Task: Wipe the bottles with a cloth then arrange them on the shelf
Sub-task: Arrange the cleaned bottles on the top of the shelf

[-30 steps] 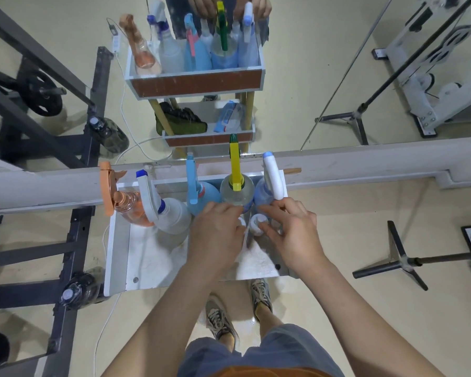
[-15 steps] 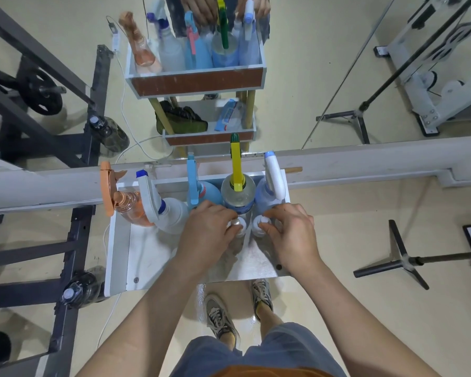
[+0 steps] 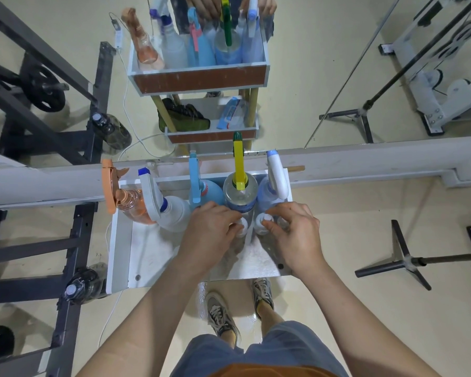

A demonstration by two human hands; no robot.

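a: hands?
b: left hand (image 3: 210, 232) curled over the left small bottle (image 3: 243, 227), fingers round its white-capped neck. right hand (image 3: 294, 235) on the right small bottle (image 3: 263, 223), thumb and fingertips pinching at the cap.
a: where do those two stand?
b: upright on the top tray of the shelf (image 3: 121, 240), right half, just beside each other with a narrow gap between, directly in front of the back row.
a: back row?
b: five sprayers along the far edge. left to right: orange sprayer (image 3: 125, 200), white sprayer (image 3: 173, 213), blue sprayer (image 3: 208, 190), yellow-trigger bottle (image 3: 239, 187), pale blue bottle (image 3: 275, 183). the orange and white ones lean left and touch. the left front of the tray is bare white board.
a: surroundings?
b: mirror (image 3: 324, 63) behind the shelf repeats the row. in its reflection, a dark cloth (image 3: 185, 118) lies on a lower tier. black metal rack (image 3: 74, 240) stands just left of the shelf, tripod foot (image 3: 403, 262) on the floor to the right.
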